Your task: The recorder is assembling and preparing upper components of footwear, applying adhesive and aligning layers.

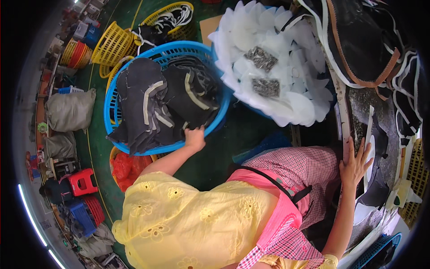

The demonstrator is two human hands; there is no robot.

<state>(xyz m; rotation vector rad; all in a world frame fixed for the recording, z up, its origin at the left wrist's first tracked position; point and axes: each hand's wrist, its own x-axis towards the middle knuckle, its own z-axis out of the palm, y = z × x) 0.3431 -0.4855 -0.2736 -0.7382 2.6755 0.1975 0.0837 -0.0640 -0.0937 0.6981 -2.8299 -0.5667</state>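
Note:
My left hand is closed over the near rim of a round blue plastic basket, its fingertips curled inward beside the cloth. Dark grey to black cut fabric pieces with pale strips fill the basket in stacks. Farther right, my right hand lies with fingers spread on the edge of a worktable, holding nothing. Close to its fingers are a narrow white strip and black cut pieces on the tabletop.
White translucent curved sheets fan out of another basket, with two bagged bundles on top. Yellow baskets stand behind the blue one. A red bag sits below it. Black pieces with white straps hang over the table. A red stool stands left.

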